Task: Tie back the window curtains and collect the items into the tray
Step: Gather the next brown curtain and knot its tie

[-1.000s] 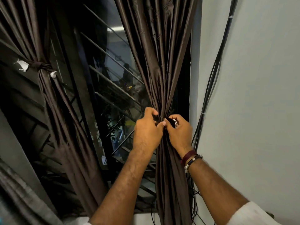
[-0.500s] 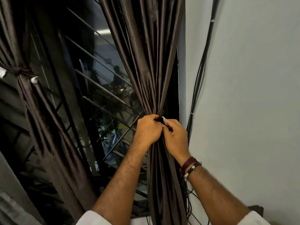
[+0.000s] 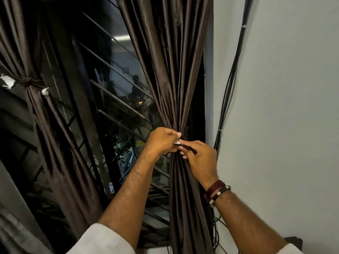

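Note:
A dark brown right curtain (image 3: 170, 70) hangs gathered into a narrow bunch at my hands. My left hand (image 3: 162, 141) and my right hand (image 3: 199, 156) meet in front of the bunch, each pinching an end of a dark tie-back strip (image 3: 183, 145) with a white tip. The strip wraps the curtain's waist, and the part behind it is hidden. At the far left, the other curtain (image 3: 45, 125) is bound by a knotted tie-back (image 3: 29, 82) with white ends. No tray is in view.
Between the curtains a dark window (image 3: 117, 99) shows slanted metal bars. A bundle of black cables (image 3: 231, 79) runs down the pale wall (image 3: 284, 107) just right of the curtain. A dark object's corner (image 3: 293, 242) sits at the lower right.
My hands have drawn slightly apart, with the strip's white tip now showing between them. The view has shifted and the left curtain's knot sits further left.

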